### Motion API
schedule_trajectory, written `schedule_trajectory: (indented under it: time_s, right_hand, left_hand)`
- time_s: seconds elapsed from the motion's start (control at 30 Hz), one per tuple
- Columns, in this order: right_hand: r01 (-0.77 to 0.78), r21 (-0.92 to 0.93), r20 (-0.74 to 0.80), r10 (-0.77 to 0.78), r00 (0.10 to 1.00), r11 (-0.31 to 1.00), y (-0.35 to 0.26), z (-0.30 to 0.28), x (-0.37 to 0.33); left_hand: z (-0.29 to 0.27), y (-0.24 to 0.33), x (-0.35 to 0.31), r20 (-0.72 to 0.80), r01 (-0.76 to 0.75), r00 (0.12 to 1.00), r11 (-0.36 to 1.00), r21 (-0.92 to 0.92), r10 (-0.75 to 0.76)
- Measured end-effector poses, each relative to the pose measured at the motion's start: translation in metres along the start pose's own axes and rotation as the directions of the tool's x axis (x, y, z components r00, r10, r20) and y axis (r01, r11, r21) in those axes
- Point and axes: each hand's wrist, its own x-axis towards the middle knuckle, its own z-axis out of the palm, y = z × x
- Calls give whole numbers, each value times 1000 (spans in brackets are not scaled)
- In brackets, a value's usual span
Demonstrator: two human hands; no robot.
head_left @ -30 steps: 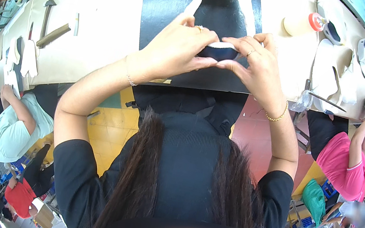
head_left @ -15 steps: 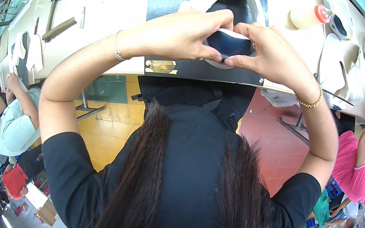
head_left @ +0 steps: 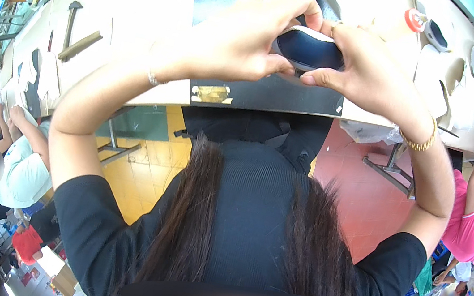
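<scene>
Both hands met above a dark mat (head_left: 240, 89) on a white workbench (head_left: 140, 13). The left hand (head_left: 239, 39) and right hand (head_left: 365, 72) each gripped a dark blue shoe piece (head_left: 306, 50), held between them by thumbs and fingers. A hammer (head_left: 71, 23) lay well apart, far left.

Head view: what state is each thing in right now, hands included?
Left hand: shut on the dark blue piece, thumb under it.
Right hand: shut on the same piece.
Dark blue piece: held above the black mat, off the table.
Black mat: lying flat.
Hammer: lying flat, untouched.
</scene>
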Motion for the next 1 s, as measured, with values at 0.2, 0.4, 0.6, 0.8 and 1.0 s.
schedule_trajectory:
  time_s: [0.2, 0.4, 0.6, 0.8, 1.0]
  right_hand:
    - [341, 103, -807, -122, 578, 934, 38, 18, -20]
    - [324, 944, -319, 79, 944, -61, 52, 88, 3]
    - [310, 623, -394, -54, 917, 718, 1, 115, -3]
    - [401, 55, -540, -310, 782, 914, -11, 176, 1]
    - [470, -56, -485, -436, 758, 881, -10, 193, -4]
  left_hand:
    - [5, -48, -37, -224, -206, 913, 858, 470, 342]
    - [55, -111, -45, -454, -119, 826, 892, 437, 333]
    - [67, -133, -72, -211, -33, 959, 816, 577, 188]
    - [58, -113, -98, -118, 20, 993, 921, 390, 28]
    - [73, -106, -92, -213, -77, 966, 950, 302, 146]
